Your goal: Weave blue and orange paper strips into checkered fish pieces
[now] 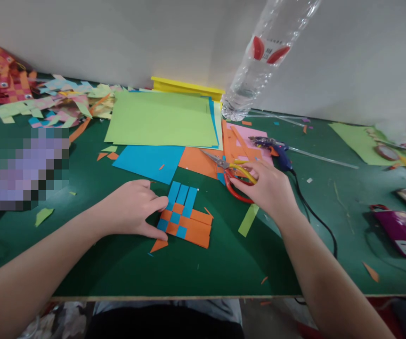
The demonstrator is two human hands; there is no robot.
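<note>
A small woven piece of blue and orange paper strips point(180, 219) lies flat on the table before me, with loose strip ends pointing up and to the right. My left hand point(134, 209) holds its left edge between thumb and forefinger, the other fingers curled. To the right, my right hand point(264, 186) has its fingers on the yellow and red handles of a pair of scissors point(224, 164). Their blades point up and left over orange paper point(198, 161). An orange scrap point(159, 245) sits beside my left thumb.
Green sheets point(162, 117) and a blue sheet point(148, 162) lie behind the weaving. A water bottle point(255, 70) stands at the back. A glue gun point(277, 150) with a black cord lies right of the scissors. Paper scraps cover the back left; a purple device point(401, 230) is right.
</note>
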